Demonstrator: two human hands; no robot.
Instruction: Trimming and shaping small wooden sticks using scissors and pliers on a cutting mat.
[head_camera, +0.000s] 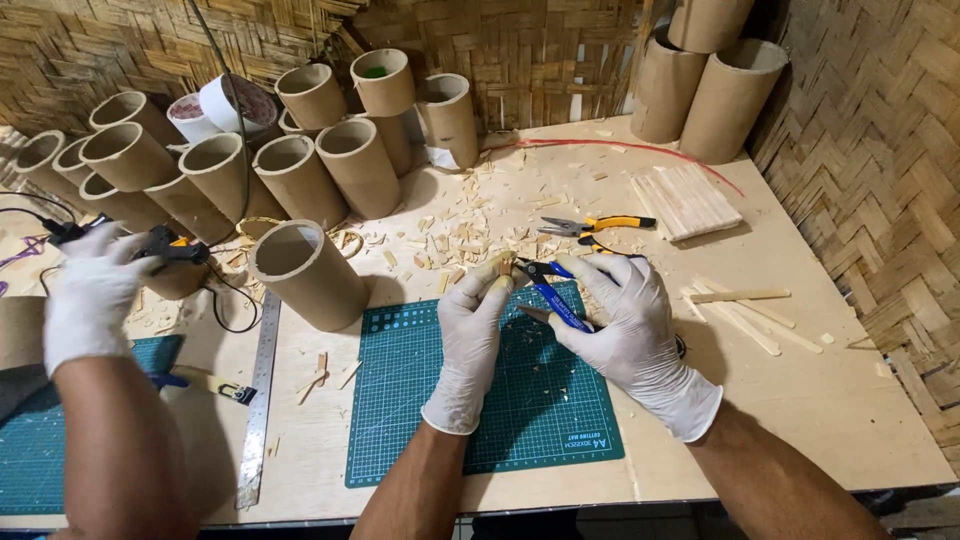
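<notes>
From the head view, a pale plywood worktop (820, 400) fills the scene, closed in behind and to the right by walls of woven bamboo matting (880, 130). A green cutting mat (500, 420) lies at the front middle, with a steel ruler (258, 400) just left of it. Wood chips and offcuts (460, 225) are scattered across the worktop beyond the mat.

Over the mat's far edge, the left hand (472, 345), in a white glove, has its fingers closed on a small piece of wooden stick (500, 265), pinched at the fingertips. The right hand (625, 325), also gloved, has its fingers wrapped around blue-handled cutters (552, 292), whose tip meets the stick.

Just beyond lie yellow-handled pliers (590, 226). A stack of flat wooden sticks (688, 203) rests further right, with loose sticks (745, 308) nearer the right hand. Cardboard tubes (300, 170) crowd the back left, one lying close to the mat (305, 270), and more stand at the back right (720, 90).

At the far left, another person's gloved hand (88, 300) holds a black glue gun (165, 245) above a second green mat (30, 450).
</notes>
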